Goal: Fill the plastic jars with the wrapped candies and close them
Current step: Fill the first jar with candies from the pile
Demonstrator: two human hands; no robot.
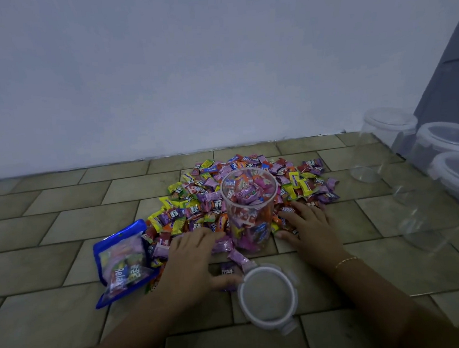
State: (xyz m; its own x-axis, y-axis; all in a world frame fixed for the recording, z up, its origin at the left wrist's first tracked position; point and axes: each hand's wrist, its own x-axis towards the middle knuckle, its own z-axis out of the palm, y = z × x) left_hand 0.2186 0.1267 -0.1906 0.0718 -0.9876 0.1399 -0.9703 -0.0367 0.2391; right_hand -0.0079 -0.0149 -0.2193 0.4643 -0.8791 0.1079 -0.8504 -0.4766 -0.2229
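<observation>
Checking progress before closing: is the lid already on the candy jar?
No, the lid lies on the floor in front of the open jar.

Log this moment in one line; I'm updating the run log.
clear plastic jar: open, nearly full | lid: off | left hand, right hand: on wrapped candies

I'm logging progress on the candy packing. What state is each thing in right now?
Jar: upright, open, nearly full.
Lid: off, flat on the floor.
Candy pile: loose around the jar.
Blue pouch: lying down, candies inside.
Left hand: open, on candies.
Right hand: open, on candies.
</observation>
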